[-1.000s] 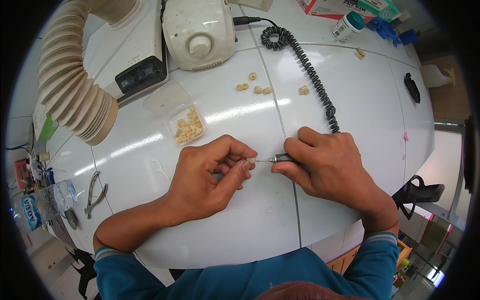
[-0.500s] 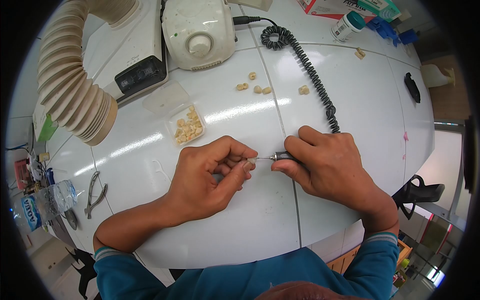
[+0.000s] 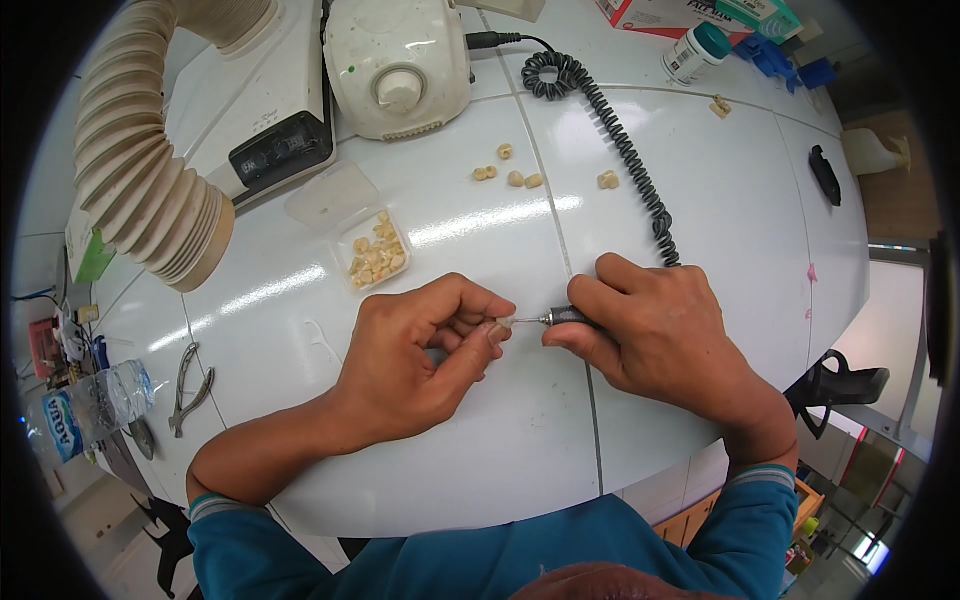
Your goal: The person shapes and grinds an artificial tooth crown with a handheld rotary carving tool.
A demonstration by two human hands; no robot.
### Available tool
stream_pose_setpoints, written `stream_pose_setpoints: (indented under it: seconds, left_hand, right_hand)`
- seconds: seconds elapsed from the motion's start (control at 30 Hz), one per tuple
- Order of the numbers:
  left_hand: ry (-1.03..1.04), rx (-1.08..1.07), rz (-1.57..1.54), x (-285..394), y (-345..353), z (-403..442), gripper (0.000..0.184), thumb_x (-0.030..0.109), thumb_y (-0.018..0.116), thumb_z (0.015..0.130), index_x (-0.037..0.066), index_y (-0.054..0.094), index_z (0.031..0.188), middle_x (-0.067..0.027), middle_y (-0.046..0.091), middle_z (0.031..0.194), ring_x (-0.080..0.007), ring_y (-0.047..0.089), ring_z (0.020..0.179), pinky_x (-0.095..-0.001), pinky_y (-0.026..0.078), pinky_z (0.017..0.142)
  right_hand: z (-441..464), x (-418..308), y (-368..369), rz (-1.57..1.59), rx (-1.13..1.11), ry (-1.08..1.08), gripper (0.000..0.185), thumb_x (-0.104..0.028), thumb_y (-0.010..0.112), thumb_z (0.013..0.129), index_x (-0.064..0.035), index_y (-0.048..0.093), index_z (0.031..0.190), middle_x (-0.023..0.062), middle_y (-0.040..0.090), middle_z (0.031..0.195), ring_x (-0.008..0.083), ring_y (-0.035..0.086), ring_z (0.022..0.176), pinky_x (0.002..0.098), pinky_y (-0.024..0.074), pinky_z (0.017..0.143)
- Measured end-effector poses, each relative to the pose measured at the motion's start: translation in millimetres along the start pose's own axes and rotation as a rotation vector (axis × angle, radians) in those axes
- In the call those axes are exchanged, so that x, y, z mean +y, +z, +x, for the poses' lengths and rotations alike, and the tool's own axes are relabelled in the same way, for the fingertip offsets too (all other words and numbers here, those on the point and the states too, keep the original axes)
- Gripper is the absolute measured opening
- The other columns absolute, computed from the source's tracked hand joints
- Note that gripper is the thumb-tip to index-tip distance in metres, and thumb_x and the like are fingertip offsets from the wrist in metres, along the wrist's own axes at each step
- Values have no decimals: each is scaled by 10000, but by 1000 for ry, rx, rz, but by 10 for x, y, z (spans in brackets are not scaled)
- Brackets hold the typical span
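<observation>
My left hand (image 3: pixel 425 350) pinches a small whitish dental crown (image 3: pixel 505 322) between thumb and fingertips, and the fingers hide most of it. Wrapped round a dark rotary handpiece (image 3: pixel 565 316) is my right hand (image 3: pixel 655 325), its thumb laid along the near side. The handpiece's thin metal bur (image 3: pixel 530 320) points left, its tip at the crown; whether it touches cannot be made out. A coiled black cord (image 3: pixel 625 140) runs from behind my right hand up to a white control unit (image 3: pixel 398 70) with a round knob.
Beyond my left hand, an open clear plastic box (image 3: pixel 378 255) holds several cream tooth-shaped pieces. More loose pieces (image 3: pixel 516 179) lie farther back. At left are metal pliers (image 3: pixel 190 390), a water bottle (image 3: pixel 95 405) and a ribbed suction hose (image 3: pixel 150 150). A white jar (image 3: pixel 692 58) stands back right.
Almost nothing differs. Both hands keep their place and hold, with only a very slight shift of the fingers and handpiece.
</observation>
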State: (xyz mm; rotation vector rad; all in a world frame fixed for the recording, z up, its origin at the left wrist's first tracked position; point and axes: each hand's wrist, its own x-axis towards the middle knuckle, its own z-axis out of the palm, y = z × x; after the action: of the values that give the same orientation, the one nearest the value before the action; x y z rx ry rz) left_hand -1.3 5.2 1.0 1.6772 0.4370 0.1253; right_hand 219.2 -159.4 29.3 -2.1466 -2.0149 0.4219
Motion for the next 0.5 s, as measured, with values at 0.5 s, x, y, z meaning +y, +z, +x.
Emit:
stream_pose_setpoints:
  seconds: [0.5]
  left_hand:
    - [-14,-2,9,14,-5,-2,154,-4,674,1094,-78,719,1222,-153,824,1066,-160,822,940,-245,653,720]
  right_hand:
    - [-1,0,11,4,22,-6,468,-554,727,1070,-104,730,940,56,624,769,247,641,518,393,466,461]
